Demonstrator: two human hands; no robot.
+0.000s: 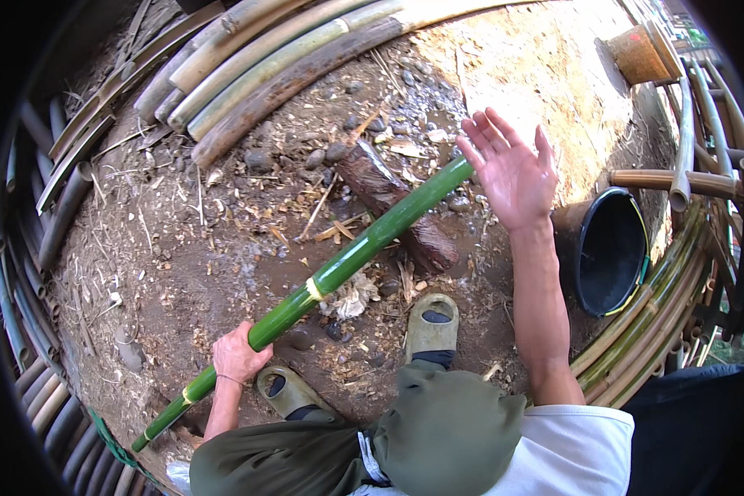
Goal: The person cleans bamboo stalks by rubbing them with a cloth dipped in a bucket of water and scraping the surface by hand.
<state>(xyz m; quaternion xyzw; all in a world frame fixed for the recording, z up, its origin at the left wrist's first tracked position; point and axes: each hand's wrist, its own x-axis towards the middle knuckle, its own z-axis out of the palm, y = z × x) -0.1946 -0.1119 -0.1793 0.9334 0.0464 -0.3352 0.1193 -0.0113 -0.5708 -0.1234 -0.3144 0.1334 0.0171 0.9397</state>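
Head view looks down on bare, damp earth strewn with wood chips, pebbles and dry splinters, outdoors in daylight. A long green bamboo pole lies slanted across the middle of this ground, its far end propped on a dark, rough log and its near end running toward the lower left edge. The left hand is clenched around the pole near its lower part. The right hand is spread wide, fingers apart, holding nothing, just beside the pole's upper end. Two feet in olive slip-on sandals stand on the soil beside the pole. Dry, pale bamboo poles are stacked along the far edge, more ring the left and right edges. A black bucket sits near the right edge.
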